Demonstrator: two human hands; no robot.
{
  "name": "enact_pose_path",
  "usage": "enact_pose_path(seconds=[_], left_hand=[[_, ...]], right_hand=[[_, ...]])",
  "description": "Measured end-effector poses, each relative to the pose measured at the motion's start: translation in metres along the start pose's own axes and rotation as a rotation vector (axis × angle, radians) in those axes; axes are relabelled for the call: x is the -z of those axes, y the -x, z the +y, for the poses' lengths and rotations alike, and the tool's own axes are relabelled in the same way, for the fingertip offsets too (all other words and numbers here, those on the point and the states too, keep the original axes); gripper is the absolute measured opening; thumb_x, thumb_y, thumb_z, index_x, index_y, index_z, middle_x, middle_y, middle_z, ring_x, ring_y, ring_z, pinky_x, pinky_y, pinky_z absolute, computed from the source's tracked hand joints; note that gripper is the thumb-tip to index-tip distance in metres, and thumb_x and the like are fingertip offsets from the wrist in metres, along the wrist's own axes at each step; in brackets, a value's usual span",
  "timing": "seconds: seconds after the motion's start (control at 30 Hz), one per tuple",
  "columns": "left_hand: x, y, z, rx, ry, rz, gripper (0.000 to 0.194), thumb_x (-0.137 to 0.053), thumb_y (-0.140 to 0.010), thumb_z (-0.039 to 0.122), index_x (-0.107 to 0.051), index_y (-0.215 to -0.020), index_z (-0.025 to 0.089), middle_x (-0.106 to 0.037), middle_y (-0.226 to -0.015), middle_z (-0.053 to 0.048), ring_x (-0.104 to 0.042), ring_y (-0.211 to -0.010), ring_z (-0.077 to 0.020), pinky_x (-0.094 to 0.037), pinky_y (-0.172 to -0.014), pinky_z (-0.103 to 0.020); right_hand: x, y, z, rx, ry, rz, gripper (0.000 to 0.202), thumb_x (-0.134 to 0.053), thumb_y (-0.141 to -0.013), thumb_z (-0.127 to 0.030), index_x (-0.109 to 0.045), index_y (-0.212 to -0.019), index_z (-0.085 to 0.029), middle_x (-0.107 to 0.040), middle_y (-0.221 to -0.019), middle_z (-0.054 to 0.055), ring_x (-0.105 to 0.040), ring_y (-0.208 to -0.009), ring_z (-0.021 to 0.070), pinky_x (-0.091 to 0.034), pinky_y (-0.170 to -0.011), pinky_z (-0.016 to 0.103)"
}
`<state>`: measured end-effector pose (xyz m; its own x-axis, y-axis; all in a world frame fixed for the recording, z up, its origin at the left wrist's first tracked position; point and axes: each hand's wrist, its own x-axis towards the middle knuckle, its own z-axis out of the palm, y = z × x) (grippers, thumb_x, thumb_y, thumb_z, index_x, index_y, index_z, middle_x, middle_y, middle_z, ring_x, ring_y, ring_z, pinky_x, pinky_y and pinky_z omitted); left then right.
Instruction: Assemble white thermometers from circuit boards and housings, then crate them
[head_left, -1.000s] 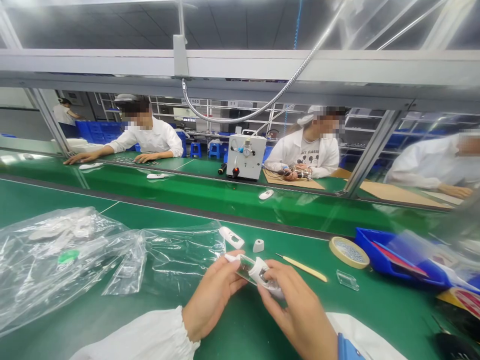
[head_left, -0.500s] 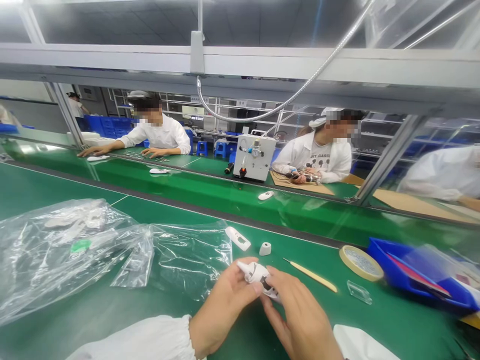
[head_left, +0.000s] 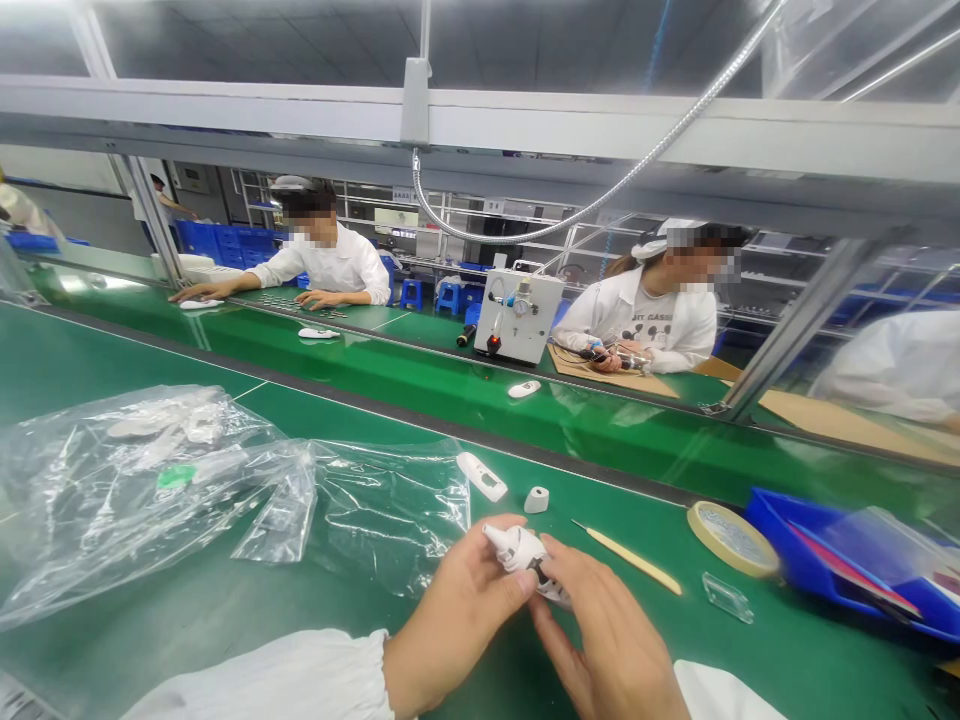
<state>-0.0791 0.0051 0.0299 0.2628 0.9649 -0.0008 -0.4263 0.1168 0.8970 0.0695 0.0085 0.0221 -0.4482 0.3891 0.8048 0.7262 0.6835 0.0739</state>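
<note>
1. White plastic device (head_left: 525, 555) is pinched between left hand (head_left: 457, 615) and right hand (head_left: 600, 640), fingers grasping it, just above green surface (head_left: 225, 640).
2. Risk: it looks small and smooth, so a loose pinch could drop it.
3. Plastic bag (head_left: 225, 490) lies left, stick (head_left: 630, 558) right.

The green counter (head_left: 225, 620) carries clear plastic bags (head_left: 187, 490), a white housing (head_left: 482, 476), a small white cap (head_left: 536, 499), a wooden stick (head_left: 634, 558), a tape roll (head_left: 731, 538) and a blue tray (head_left: 795, 560).
</note>
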Motion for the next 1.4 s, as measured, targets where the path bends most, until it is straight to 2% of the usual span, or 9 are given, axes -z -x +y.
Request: enact_pose_path(seconds=[0.2, 0.53, 0.87, 1.0, 1.4], left_hand=[[0.000, 0.001, -0.001, 0.007, 0.054, -0.020, 0.041, -0.067, -0.069, 0.017, -0.050, -0.106, 0.019, -0.062, -0.102, -0.007, -0.056, -0.098, -0.0171, -0.040, -0.090, -0.031], [0.001, 0.003, -0.006, -0.061, 0.016, -0.052, 0.037, -0.062, -0.075, 0.020, -0.050, -0.110, 0.021, -0.059, -0.106, -0.007, -0.054, -0.102, -0.0174, -0.040, -0.091, -0.030], [-0.001, 0.004, -0.004, -0.123, -0.043, 0.009, 0.031, -0.060, -0.076, 0.025, -0.056, -0.106, 0.021, -0.063, -0.100, -0.005, -0.057, -0.097, -0.0180, -0.042, -0.087, -0.029], [-0.001, 0.004, -0.004, -0.101, -0.006, 0.014, 0.036, -0.063, -0.073, 0.026, -0.055, -0.108, 0.020, -0.063, -0.104, -0.006, -0.056, -0.099, -0.0192, -0.041, -0.089, -0.031], [0.001, 0.003, -0.004, -0.006, 0.051, -0.001, 0.050, -0.067, -0.069, 0.023, -0.047, -0.114, 0.014, -0.058, -0.110, -0.013, -0.055, -0.103, -0.0217, -0.040, -0.091, -0.034]], right_hand=[[0.003, -0.003, 0.002, 0.020, -0.011, -0.004, 0.018, -0.045, -0.085, -0.015, -0.052, -0.101, -0.013, -0.066, -0.095, 0.013, -0.064, -0.085, 0.0207, -0.053, -0.070, 0.029], [-0.003, 0.008, 0.003, 0.001, 0.016, -0.011, 0.021, -0.047, -0.086, -0.019, -0.053, -0.105, -0.011, -0.066, -0.097, 0.012, -0.063, -0.086, 0.0208, -0.052, -0.070, 0.030], [-0.004, 0.002, -0.002, 0.006, 0.043, -0.003, 0.024, -0.048, -0.086, -0.020, -0.052, -0.109, -0.011, -0.066, -0.095, 0.011, -0.064, -0.084, 0.0213, -0.050, -0.071, 0.031], [-0.002, 0.006, 0.000, -0.002, 0.035, -0.045, 0.028, -0.050, -0.085, -0.021, -0.049, -0.112, -0.012, -0.066, -0.097, 0.012, -0.063, -0.086, 0.0229, -0.050, -0.071, 0.033], [0.000, 0.006, -0.002, -0.057, -0.008, -0.042, 0.027, -0.052, -0.085, -0.021, -0.052, -0.110, -0.014, -0.065, -0.101, 0.011, -0.063, -0.087, 0.0226, -0.049, -0.073, 0.032]])
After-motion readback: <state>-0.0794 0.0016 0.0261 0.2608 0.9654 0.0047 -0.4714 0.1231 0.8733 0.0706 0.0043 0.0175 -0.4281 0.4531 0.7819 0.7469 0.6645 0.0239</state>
